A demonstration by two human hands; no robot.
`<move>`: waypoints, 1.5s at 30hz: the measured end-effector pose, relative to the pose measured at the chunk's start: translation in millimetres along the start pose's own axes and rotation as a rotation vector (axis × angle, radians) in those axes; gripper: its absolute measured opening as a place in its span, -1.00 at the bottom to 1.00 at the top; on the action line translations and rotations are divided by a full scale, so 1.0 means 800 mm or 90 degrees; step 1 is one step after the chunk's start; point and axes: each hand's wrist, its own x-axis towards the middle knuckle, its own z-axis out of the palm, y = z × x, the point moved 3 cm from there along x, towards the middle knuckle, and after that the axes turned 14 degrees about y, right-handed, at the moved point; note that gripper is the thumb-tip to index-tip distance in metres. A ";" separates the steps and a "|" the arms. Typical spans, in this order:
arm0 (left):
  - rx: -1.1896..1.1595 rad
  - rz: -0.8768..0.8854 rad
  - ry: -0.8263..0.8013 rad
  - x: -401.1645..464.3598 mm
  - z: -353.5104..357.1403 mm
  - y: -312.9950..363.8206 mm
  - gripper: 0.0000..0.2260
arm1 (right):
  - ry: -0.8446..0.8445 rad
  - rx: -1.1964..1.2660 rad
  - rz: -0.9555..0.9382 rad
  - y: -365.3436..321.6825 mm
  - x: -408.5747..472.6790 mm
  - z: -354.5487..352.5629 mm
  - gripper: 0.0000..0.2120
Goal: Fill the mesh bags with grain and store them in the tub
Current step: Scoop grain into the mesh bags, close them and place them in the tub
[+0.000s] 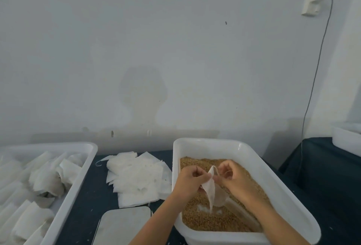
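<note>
Holding a thin white mesh bag (210, 188) over the grain (214, 221), we pinch its top edge from both sides: our left hand (188, 182) curls its fingers on the left edge, and our right hand (236, 180) pinches the right edge and the drawstring loop near the mouth. The bag hangs limp and flat, its lower corner just above or touching the grain; we cannot tell which.

The grain fills a white plastic tub (277, 184) with rounded corners and a thick rolled rim. The near rim sits just under our forearms, and the right rim lies close to our right wrist. The grain is tan and fine, with a pale bare patch of tub floor below the bag.

Left of this tub, touching its wall, lies a loose pile of empty bags (138, 178), flat, square and gauzy. A grey rounded plate (125, 225) sits just in front of the pile. Further left, a second white tub (78, 182) holds filled bags (46, 184), lumpy and crumpled. Dark cloth (91, 190) shows in the strip between the tubs.
</note>
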 end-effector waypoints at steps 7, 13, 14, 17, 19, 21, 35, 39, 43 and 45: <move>0.044 0.015 -0.031 -0.002 0.006 -0.002 -0.83 | -0.181 0.267 0.189 0.002 -0.009 0.015 -0.68; 0.030 0.028 -0.057 -0.007 0.006 0.003 -0.86 | -0.163 0.328 0.226 0.001 -0.007 0.021 -0.55; 0.032 0.032 -0.058 -0.008 0.006 0.004 -0.86 | -0.162 0.331 0.227 0.001 -0.007 0.021 -0.57; 0.030 0.037 -0.067 -0.010 0.006 0.007 -0.84 | -0.174 0.329 0.217 0.001 -0.008 0.021 -0.58; 0.027 0.034 -0.071 -0.010 0.006 0.007 -0.83 | -0.177 0.333 0.222 0.001 -0.007 0.022 -0.56; 0.033 0.041 -0.071 -0.010 0.006 0.007 -0.83 | -0.179 0.331 0.225 0.002 -0.007 0.022 -0.61; 0.286 0.124 -0.027 -0.008 0.015 -0.009 -0.89 | -0.161 0.069 0.101 0.004 -0.010 0.021 -0.86; 0.268 0.173 0.032 -0.009 0.011 -0.002 -0.80 | -0.105 -0.018 0.091 0.008 -0.008 0.016 -0.84; 0.409 0.313 0.092 -0.011 0.010 0.005 -0.83 | -0.073 -0.046 0.096 0.005 -0.007 0.011 -0.82; 0.486 0.329 0.081 -0.013 0.016 0.001 -0.79 | -0.082 0.002 0.124 0.000 -0.008 0.010 -0.81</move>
